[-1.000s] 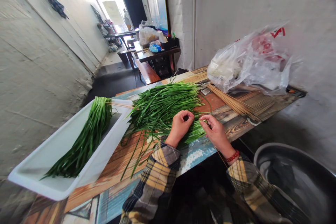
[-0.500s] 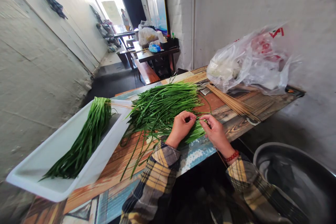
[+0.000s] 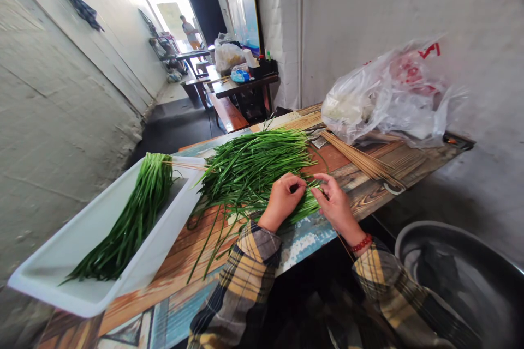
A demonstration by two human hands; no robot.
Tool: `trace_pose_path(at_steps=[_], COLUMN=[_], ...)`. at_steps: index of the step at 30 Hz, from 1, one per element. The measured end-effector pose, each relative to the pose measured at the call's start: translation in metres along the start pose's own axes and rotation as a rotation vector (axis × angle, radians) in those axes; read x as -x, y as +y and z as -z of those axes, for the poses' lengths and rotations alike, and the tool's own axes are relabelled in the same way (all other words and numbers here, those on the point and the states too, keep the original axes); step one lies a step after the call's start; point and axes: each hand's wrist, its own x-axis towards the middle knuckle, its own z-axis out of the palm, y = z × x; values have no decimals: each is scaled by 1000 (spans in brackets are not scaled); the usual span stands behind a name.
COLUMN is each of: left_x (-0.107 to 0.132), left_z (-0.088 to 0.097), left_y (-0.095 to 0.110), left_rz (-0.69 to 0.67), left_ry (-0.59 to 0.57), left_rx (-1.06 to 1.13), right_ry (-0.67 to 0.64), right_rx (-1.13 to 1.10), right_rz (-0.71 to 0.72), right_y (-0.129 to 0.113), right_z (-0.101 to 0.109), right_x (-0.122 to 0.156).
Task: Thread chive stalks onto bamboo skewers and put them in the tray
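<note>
A broad pile of garlic chives [image 3: 254, 161] lies on the wood-patterned table [image 3: 184, 251], pale stems pointing right. At the near right end of the pile, my left hand [image 3: 284, 199] has thumb and index finger pinched together over the stems; the very tip of the pinch is too small to make out in full. My right hand [image 3: 333, 199] hovers just right of it by the stem ends, thumb and index finger apart. A thin brown stick-like line shows below the right wrist; whether the hand holds it is unclear.
At left a white plastic tray [image 3: 53, 270] holds chives threaded on skewers [image 3: 188, 165]. Bamboo skewers [image 3: 360, 158] lie at right beside a clear plastic bag [image 3: 388, 98]. A grey tub [image 3: 454, 272] stands at lower right. A person [image 3: 189, 31] stands by the far doorway.
My right thumb and index finger have spread apart from their near-pinch. The left hand stays pinched in place. The distant person shows more fully in the doorway.
</note>
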Motion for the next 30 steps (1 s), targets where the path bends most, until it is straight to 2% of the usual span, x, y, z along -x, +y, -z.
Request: trace_pose_path(at_steps=[9, 15, 17, 21, 23, 30], left_x=[2, 0, -3, -7, -9, -7], left_z=[0, 7, 13, 23, 24, 14], left_y=[3, 5, 2, -10, -16, -26], left_rz=[-53, -118, -75, 81, 109, 53], left_ry=[-13, -118, -54, 168, 208, 10], left_rx=[-80, -13, -10, -43, -59, -346], right_ry=[-31, -6, -20, -55, -52, -51], right_rx=[10, 13, 8, 10, 5, -6], right_rz=[14, 7, 6, 7, 7, 7], right_y=[-2, 1, 0, -4, -6, -7], right_z=[1, 0, 1, 2, 2, 2], right_x=[0, 0, 0, 1, 2, 1])
